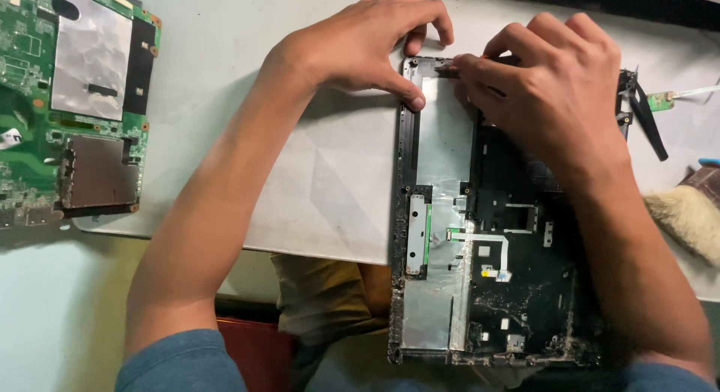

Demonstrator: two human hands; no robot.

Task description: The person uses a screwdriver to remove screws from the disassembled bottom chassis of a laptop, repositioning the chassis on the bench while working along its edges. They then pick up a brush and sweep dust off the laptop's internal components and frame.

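Both hands [375, 43] [551, 85] apparently grip laptop shell [487, 287]

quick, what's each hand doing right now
left hand: fingers pressing the laptop case corner, holding nothing
right hand: fingers pinched at the case's top edge; contents cannot be told

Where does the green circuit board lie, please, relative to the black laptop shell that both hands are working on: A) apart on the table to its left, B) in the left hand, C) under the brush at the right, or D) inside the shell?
A: the green circuit board lies by itself at the table's left end, apart from the black laptop shell.
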